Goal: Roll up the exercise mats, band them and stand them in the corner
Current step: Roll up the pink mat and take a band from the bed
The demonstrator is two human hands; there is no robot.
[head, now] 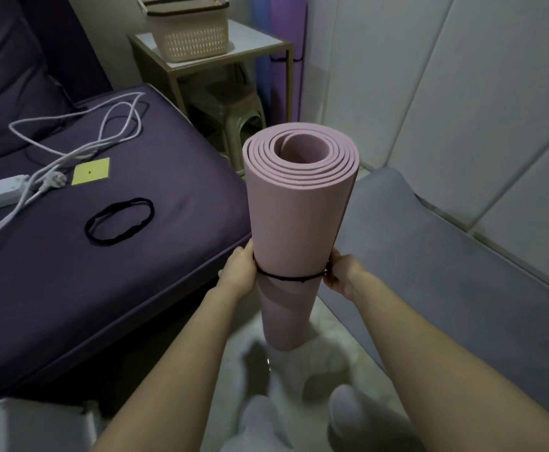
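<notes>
Pink mat (299, 216), rolled tight, stands upright at centre frame, lower end down at the pale floor (341, 340); touching or not, can't tell. Black band (286, 278) circles it low down. Left hand (238, 269) clasps the roll's left side at the band, thumb against the foam, fingers curled out of sight behind. Right hand (341, 272) has its fingers clamped on the band at the right edge. Spare band (119, 221) lies on the purple sofa (168, 272), left. Blue roll (262, 60) and purple roll (288, 44) stand in the corner, top centre.
</notes>
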